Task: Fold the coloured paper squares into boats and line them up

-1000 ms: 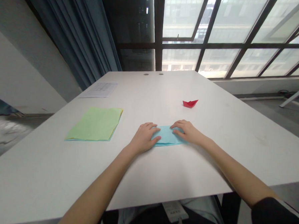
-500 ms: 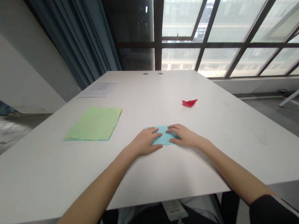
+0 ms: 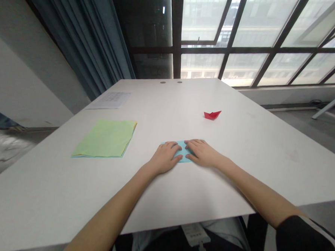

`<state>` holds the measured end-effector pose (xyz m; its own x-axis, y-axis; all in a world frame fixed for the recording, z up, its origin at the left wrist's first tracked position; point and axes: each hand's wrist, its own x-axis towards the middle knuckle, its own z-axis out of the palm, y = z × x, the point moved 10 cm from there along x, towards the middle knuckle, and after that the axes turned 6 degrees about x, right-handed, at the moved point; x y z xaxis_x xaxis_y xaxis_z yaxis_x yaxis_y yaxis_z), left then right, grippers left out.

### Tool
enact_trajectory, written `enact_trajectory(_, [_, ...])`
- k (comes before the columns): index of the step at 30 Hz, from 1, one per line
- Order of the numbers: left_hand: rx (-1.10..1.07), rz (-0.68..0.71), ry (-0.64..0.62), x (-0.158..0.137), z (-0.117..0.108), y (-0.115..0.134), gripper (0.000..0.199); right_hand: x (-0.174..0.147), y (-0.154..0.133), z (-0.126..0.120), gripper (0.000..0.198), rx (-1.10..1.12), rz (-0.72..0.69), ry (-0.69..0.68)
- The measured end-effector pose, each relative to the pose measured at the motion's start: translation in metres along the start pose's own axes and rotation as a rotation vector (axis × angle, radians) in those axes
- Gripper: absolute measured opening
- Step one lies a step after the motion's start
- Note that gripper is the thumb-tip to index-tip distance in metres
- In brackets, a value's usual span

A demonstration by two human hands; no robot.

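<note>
A light blue sheet of folded paper [image 3: 184,152] lies flat on the white table [image 3: 163,196] in front of me. My left hand [image 3: 166,155] rests on its left part, fingers apart and pointing right. Over the right part lies my right hand [image 3: 202,152], its fingers spread and laid on the paper. Both hands cover much of the sheet, so only its middle and thin strips of its edges show. Neither hand has its fingers closed round anything.
Left of my hands lies a stack of coloured paper [image 3: 106,138], green on top. A printed sheet [image 3: 109,100] is farther back at the left edge. Beyond my right hand sits a red folded paper boat [image 3: 212,115]. A curtain and windows stand behind the table.
My right hand has slid slightly left over the blue paper, closer to my left hand. The left thumb has moved up onto the paper. The other things stay in place.
</note>
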<state>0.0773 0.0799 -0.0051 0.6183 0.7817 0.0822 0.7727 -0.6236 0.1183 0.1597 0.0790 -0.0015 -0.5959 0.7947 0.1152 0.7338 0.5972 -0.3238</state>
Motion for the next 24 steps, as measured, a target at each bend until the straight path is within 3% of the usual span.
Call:
enact_trajectory(7, [0.091, -0.065, -0.131, -0.005, 0.023, -0.009, 0.06, -0.004, 0.015, 0.022, 0.06, -0.023, 0.076, -0.114])
enact_trajectory(24, [0.094, -0.152, -0.187, -0.011, 0.027, -0.03, 0.083, -0.01, 0.036, 0.028, 0.087, 0.082, 0.196, -0.252])
